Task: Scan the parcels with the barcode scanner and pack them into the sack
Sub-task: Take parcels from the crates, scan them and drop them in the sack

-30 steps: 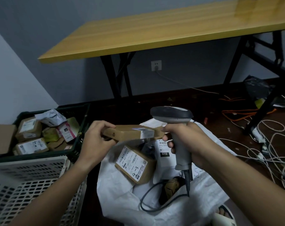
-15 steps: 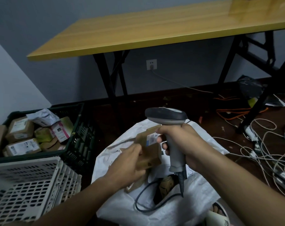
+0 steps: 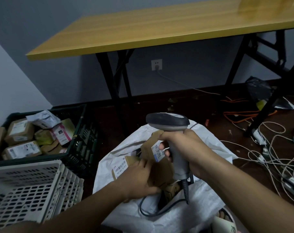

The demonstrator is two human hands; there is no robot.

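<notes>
My right hand (image 3: pixel 185 148) grips the handle of the grey barcode scanner (image 3: pixel 168 123), its head pointing left above the white sack (image 3: pixel 126 147). My left hand (image 3: pixel 139 179) reaches into the sack's open mouth and holds a brown cardboard parcel (image 3: pixel 158 172) there. A white barcode label (image 3: pixel 157 149) shows on a parcel just left of the scanner handle. Another labelled parcel (image 3: pixel 124 165) lies in the sack beside my left hand. The scanner's dark cable (image 3: pixel 153 211) loops over the sack.
A dark crate (image 3: pixel 79 132) at the left holds several labelled parcels (image 3: pixel 21 148). A white perforated basket (image 3: pixel 30 187) stands at the lower left. A yellow table (image 3: pixel 159 27) on black legs is ahead. Tangled cables (image 3: pixel 269 158) cover the floor on the right.
My left hand has lowered the brown parcel from in front of the scanner down into the sack's mouth. My right hand kept the scanner roughly in place.
</notes>
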